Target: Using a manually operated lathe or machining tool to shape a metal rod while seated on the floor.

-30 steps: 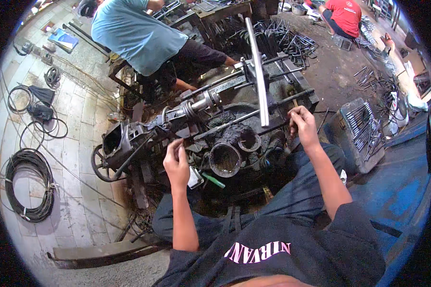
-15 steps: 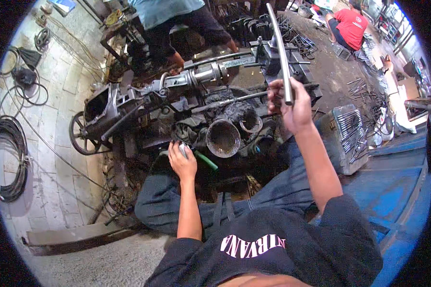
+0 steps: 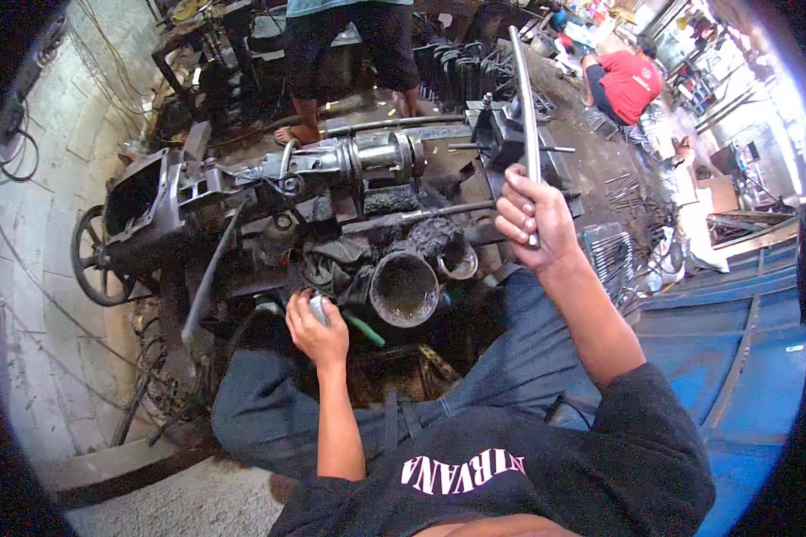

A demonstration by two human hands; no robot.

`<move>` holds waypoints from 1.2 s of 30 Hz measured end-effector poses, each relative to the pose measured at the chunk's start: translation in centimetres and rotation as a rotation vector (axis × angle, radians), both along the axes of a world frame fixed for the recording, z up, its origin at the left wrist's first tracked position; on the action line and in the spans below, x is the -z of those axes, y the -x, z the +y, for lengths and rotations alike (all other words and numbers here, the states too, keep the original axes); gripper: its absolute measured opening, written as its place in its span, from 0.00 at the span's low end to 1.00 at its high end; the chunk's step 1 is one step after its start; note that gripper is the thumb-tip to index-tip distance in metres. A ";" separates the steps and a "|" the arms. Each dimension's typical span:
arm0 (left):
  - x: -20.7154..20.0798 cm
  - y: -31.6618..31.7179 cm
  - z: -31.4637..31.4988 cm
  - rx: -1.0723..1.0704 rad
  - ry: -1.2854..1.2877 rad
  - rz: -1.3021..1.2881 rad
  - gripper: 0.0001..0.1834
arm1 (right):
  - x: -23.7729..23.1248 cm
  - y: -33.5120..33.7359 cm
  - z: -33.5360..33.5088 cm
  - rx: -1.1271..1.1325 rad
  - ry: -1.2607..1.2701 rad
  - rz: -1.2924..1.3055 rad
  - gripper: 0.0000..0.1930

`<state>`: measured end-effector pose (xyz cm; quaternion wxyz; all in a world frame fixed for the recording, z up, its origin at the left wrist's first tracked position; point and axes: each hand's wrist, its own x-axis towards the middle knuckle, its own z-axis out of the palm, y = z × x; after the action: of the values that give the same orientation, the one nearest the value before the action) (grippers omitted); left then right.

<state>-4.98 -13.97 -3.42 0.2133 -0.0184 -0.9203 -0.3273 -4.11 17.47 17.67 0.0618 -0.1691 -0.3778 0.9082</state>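
My right hand (image 3: 542, 219) is closed round the lower end of a long metal rod (image 3: 522, 89), which rises steeply, away from me. At the near side of a greasy machine, my left hand (image 3: 318, 333) has its fingers curled round a small pale grey piece (image 3: 317, 310); its kind is mostly hidden. Just right of that hand lies a green stick-like handle (image 3: 365, 330). A dirty round cup (image 3: 404, 289) and a smaller cup (image 3: 458, 259) sit beyond it, beside a dark crumpled cloth (image 3: 336, 268). Behind them runs the machine's metal shaft (image 3: 381, 152).
A black handwheel (image 3: 105, 255) and a slanting lever (image 3: 210, 277) stick out at the machine's left. One person (image 3: 349, 54) stands behind it; another in red (image 3: 630, 85) crouches far right. A tray of metal rods (image 3: 609, 255) lies right of my knee.
My right fingers have closed round the rod, which lay against an opened hand before. The machine's lever has swung down toward me. The person behind now stands straighter, and my view has shifted.
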 end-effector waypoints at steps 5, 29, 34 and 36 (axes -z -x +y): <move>-0.6 -0.1 -0.6 -0.047 0.049 -0.004 0.18 | -0.1 0.3 -1.3 0.089 0.019 -0.039 0.04; 0.9 0.2 -0.9 0.035 0.071 -0.001 0.18 | 19.0 -13.7 4.9 0.243 -0.619 -0.328 0.07; -1.4 1.5 -0.8 0.014 0.067 -0.009 0.22 | 20.3 -9.4 12.1 0.572 -1.657 -0.335 0.08; -1.1 1.7 0.1 -0.020 0.066 -0.033 0.23 | 19.6 -7.8 13.5 0.519 -1.731 -0.613 0.12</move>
<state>-6.69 -13.85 -2.37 0.2005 -0.0106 -0.9343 -0.2947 3.66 30.96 -1.90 0.2633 -0.3738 -0.8694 0.1876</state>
